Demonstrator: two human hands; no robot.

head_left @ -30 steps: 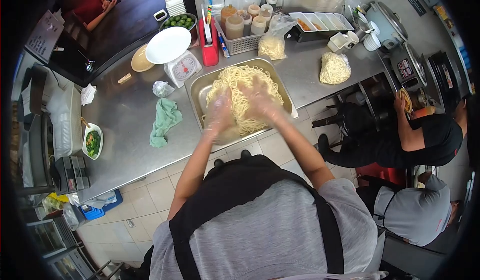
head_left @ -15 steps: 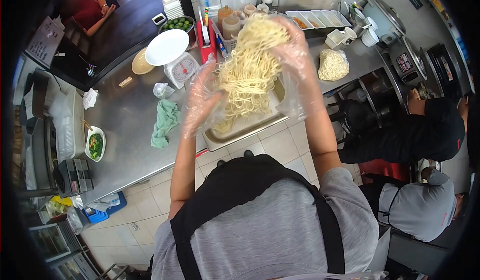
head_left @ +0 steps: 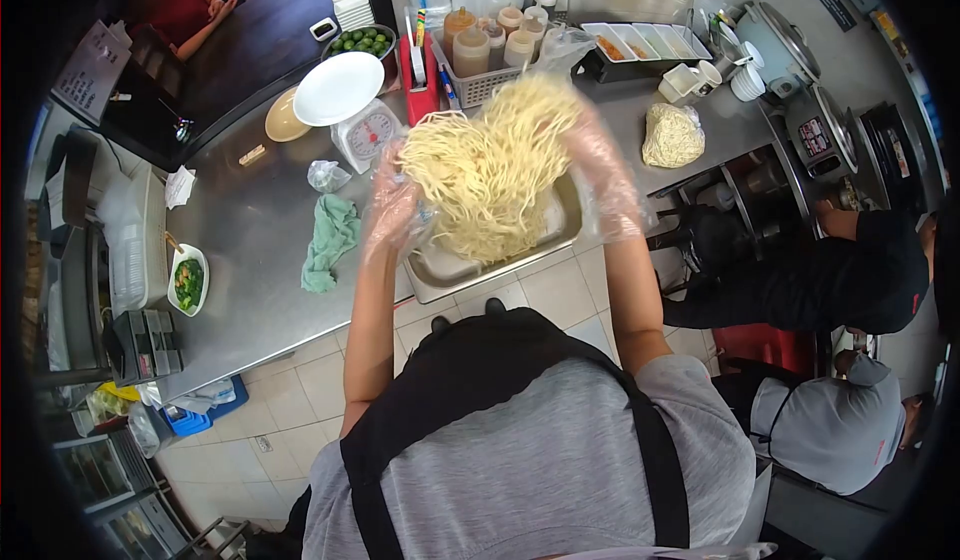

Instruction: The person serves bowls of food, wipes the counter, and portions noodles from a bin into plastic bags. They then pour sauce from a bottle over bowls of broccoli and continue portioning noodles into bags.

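A large bundle of pale yellow noodles (head_left: 490,165) hangs between my two hands over a rectangular metal tray (head_left: 440,285). My left hand (head_left: 393,200), in a clear plastic glove, is closed on the bundle's left side. On the right, my right hand (head_left: 597,150), gloved the same way and slightly blurred, grips the upper right of the bundle. Loose strands droop down toward the tray, and the noodles hide much of its inside. Left of my left hand lies a crumpled green cloth (head_left: 332,242) on the steel counter.
A scale (head_left: 368,135) with a white plate (head_left: 338,89) stands behind the cloth. Sauce bottles (head_left: 471,52) fill a basket at the back. Bagged noodles (head_left: 673,136) sit to the right. A bowl of greens (head_left: 188,282) is at left. Two co-workers (head_left: 835,420) stand on the right.
The left side of the noodles is now up in my left hand, which had been open beside them. My right hand has come down a little, and the bundle is spread wider.
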